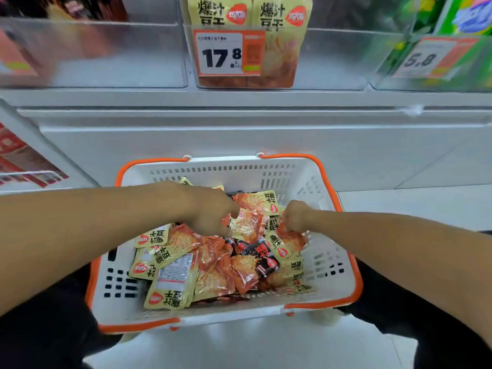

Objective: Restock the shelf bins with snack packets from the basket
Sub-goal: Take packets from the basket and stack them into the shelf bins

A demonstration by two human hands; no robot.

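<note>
- Left hand [210, 211]: reaches into the basket [330, 275], fingers curled down onto the snack packets [213, 272]; whether it grasps one cannot be told.
- Right hand [295, 217]: clenched, pinching the edge of a yellow-and-orange packet [286, 245] near the basket's right wall.
- Basket: white with orange rim, on the floor between the person's knees, holding a loose heap of packets, a few of them black [263, 255].
- Shelf bin [332, 59]: clear, directly above, holding two upright packets [250, 14] behind a price tag [229, 53] reading 17.8.
- Neighbouring bins: blurred.
</note>
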